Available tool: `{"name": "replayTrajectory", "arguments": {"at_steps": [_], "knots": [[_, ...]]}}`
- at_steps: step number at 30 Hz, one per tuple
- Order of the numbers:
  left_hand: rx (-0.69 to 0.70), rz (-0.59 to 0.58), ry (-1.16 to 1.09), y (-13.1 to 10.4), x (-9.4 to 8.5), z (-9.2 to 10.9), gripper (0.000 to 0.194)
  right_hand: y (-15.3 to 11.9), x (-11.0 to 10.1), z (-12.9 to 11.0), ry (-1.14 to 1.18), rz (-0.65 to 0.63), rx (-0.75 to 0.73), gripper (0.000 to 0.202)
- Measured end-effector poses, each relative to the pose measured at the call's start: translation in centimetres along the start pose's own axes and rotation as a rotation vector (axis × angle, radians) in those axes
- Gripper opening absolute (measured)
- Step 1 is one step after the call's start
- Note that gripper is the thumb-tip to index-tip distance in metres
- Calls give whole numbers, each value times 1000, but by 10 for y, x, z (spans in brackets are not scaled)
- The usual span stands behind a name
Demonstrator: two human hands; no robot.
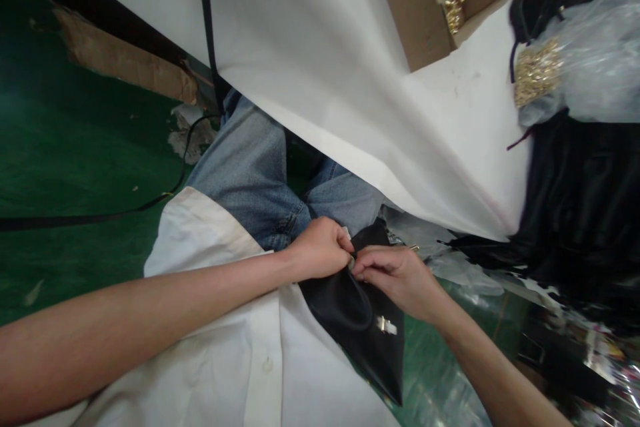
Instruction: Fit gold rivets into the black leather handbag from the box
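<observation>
A black leather-like bag (pixel 345 303) lies across my lap, its smooth surface creased below my hands. My left hand (pixel 323 247) is closed in a pinch on its upper part, with the fingertips curled. Right against it, my right hand (pixel 393 270) pinches the same spot with thumb and fingers. A small pale bit shows between the two sets of fingertips, too small to name. Lower on the bag sits a gold-coloured metal fitting (pixel 385 325) with a white piece on it. Another thin gold-coloured fitting (pixel 415 249) pokes out beyond my right hand.
A white-covered table (pixel 320 67) stands before my knees. On it are a cardboard box (pixel 413 20) of gold-coloured hardware and a clear plastic bag (pixel 600 53) beside more gold pieces (pixel 540 73). Black material (pixel 585 213) hangs at right. A black strap (pixel 207 13) crosses the table's left.
</observation>
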State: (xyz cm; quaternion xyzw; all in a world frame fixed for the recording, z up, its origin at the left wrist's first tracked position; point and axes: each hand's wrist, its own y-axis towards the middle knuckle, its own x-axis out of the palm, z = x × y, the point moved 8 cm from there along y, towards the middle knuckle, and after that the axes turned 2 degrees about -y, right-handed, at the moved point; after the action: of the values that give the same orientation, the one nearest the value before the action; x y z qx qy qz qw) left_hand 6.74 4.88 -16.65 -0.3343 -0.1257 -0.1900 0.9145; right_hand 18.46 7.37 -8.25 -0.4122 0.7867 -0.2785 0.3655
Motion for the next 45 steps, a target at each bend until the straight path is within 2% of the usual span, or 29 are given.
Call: {"name": "replayTrajectory", "arguments": {"at_steps": [6,13,20,29,36,40,45], "knots": [[15,17,13,-2,0,2,19,0,4,5,58,67,68,15],[37,30,21,-6,1,5,16,-5,10,13,145,166,187,9],[46,31,15,-7,-3,3,16,-8,16,17,219,289,243,16],[50,2,9,-10,-3,4,16,-8,12,13,257,298,268,21],[60,-10,1,-8,-1,5,13,-5,13,19,318,304,331,18],[60,-49,-18,-14,1,7,10,-4,11,23,359,319,358,19],[54,7,-24,-23,0,5,36,-1,8,25,378,305,382,19]]}}
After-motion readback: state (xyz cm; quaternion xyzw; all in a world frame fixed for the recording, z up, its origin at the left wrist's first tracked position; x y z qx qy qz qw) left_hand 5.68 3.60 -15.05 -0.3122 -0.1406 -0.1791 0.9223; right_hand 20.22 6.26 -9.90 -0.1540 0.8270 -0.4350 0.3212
